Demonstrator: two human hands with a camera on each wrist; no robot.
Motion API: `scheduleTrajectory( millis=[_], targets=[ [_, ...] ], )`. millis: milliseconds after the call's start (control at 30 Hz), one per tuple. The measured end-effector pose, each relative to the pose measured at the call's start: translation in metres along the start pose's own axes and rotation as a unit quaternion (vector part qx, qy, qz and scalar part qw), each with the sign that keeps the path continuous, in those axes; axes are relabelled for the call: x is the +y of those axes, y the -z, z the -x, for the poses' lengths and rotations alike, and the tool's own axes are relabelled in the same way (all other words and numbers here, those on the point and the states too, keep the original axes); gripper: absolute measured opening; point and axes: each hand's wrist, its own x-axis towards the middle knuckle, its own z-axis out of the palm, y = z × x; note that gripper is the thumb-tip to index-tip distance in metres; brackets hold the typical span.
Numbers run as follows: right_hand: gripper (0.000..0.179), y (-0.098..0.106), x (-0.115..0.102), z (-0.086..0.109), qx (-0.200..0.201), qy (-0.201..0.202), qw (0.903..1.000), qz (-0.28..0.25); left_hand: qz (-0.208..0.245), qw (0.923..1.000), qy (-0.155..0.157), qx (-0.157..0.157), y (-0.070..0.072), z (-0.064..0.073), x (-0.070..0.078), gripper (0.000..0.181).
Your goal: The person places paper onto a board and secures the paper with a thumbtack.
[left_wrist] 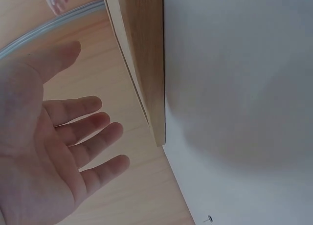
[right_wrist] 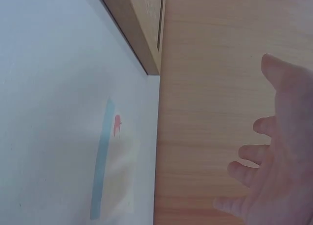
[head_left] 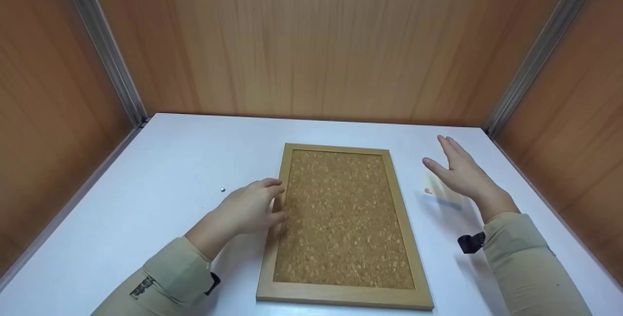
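Note:
A cork board (head_left: 343,218) in a light wooden frame lies flat on the white table. My left hand (head_left: 250,209) is over the board's left edge with its fingers relaxed; in the left wrist view the hand (left_wrist: 54,142) holds nothing and is apart from the frame (left_wrist: 142,54). To the right of the board, my right hand (head_left: 462,172) is raised with fingers extended and nothing in it. Below it lies a pale paper sheet (right_wrist: 120,171) with a blue strip and a small red figure, partly hidden by the hand in the head view. A small metal pushpin (left_wrist: 210,218) lies left of the board.
The white table (head_left: 209,145) is bounded by a wooden back wall (head_left: 311,43) and side walls (head_left: 44,87), with metal posts (head_left: 109,48) at the corners. A dark wrist strap piece (head_left: 471,243) hangs beside the right cuff.

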Motion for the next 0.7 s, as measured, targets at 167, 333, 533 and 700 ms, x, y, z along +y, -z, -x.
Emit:
scheduleTrajectory(
  millis=[167, 333, 533, 700],
  targets=[
    [0.106, 0.0, 0.016, -0.002, -0.019, -0.028, 0.9994, 0.0, -0.007, 0.9997, 0.011, -0.02, -0.004, 0.0, -0.005, 0.059],
    [0.111, -0.001, 0.032, -0.003, -0.047, -0.047, 0.9978, 0.001, -0.023, 0.9989, 0.008, -0.04, -0.007, 0.001, -0.008, 0.053],
    [0.113, 0.001, 0.047, -0.003, -0.087, -0.088, 0.9924, 0.003, -0.042, 0.9977, -0.005, -0.053, -0.009, 0.003, -0.011, 0.049],
    [0.122, 0.001, 0.061, 0.001, -0.113, -0.13, 0.9851, -0.001, -0.045, 0.9967, -0.005, -0.067, -0.01, 0.002, -0.01, 0.047]
  ],
)
